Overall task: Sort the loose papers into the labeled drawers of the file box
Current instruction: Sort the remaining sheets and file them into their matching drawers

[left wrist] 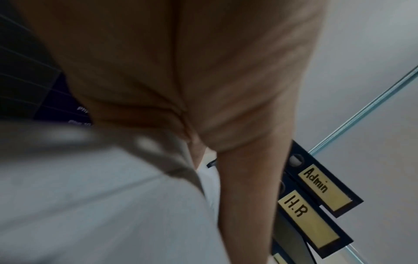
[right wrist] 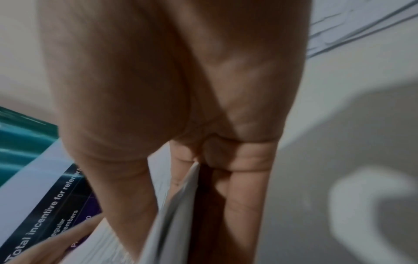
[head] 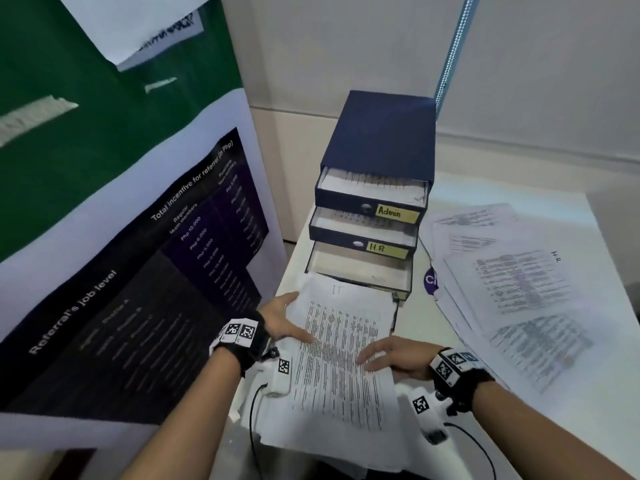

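A dark blue file box (head: 381, 133) stands on the white table (head: 433, 317) with its three drawers pulled out. The top drawer is labeled Admin (head: 396, 213), the middle one H.R (head: 384, 249); both hold papers. The bottom drawer (head: 360, 268) looks empty. In front of it I hold a stack of printed papers (head: 343, 358) marked "IT" at the top. My left hand (head: 280, 320) grips its left edge, thumb on top. My right hand (head: 398, 355) pinches its right edge (right wrist: 172, 205) between thumb and fingers (right wrist: 246, 196). The left wrist view shows the two labels (left wrist: 316, 180) past my thumb.
Several loose printed sheets (head: 519, 289) lie spread over the right side of the table. A purple round object (head: 430, 279) peeks out between them and the box. A large poster board (head: 138, 271) leans close on the left. A wall stands behind the box.
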